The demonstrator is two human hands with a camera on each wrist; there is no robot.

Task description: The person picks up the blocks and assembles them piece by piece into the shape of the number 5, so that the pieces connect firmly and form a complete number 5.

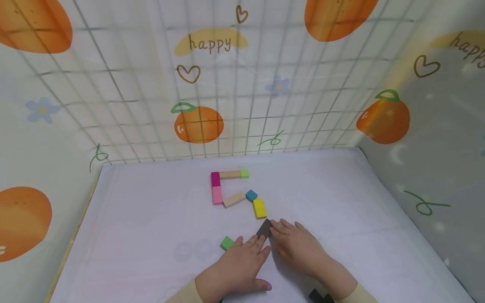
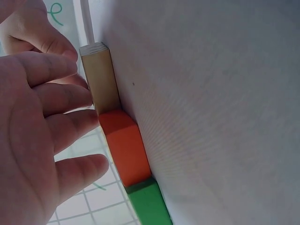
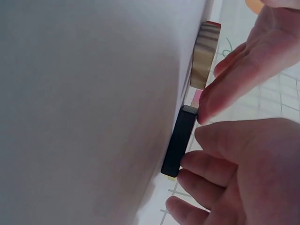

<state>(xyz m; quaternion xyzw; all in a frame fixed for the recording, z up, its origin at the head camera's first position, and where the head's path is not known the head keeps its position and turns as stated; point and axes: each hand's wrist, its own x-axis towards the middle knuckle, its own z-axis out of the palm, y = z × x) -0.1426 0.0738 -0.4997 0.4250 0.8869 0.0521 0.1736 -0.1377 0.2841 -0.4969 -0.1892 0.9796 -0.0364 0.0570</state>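
A dark grey block (image 1: 264, 228) lies between my two hands on the white surface. My right hand (image 1: 297, 248) touches its right side with the fingertips; in the right wrist view the fingers (image 3: 208, 166) stand along the block (image 3: 179, 140). My left hand (image 1: 244, 263) reaches to its near end, fingers spread and thumb apart. Under and beside the left hand, a plain wooden block (image 2: 102, 79), an orange-red block (image 2: 126, 147) and a green block (image 2: 152, 204) form a row in the left wrist view. From the head, only the green one (image 1: 227, 243) shows.
Beyond the hands, a yellow block (image 1: 259, 208), blue block (image 1: 251, 195), wooden block (image 1: 234, 199), pink block (image 1: 217, 195), magenta block (image 1: 215, 179), another wooden stick (image 1: 230, 174) and a light green block (image 1: 244, 173) form a bent line. A printed curtain (image 1: 235, 92) hangs behind.
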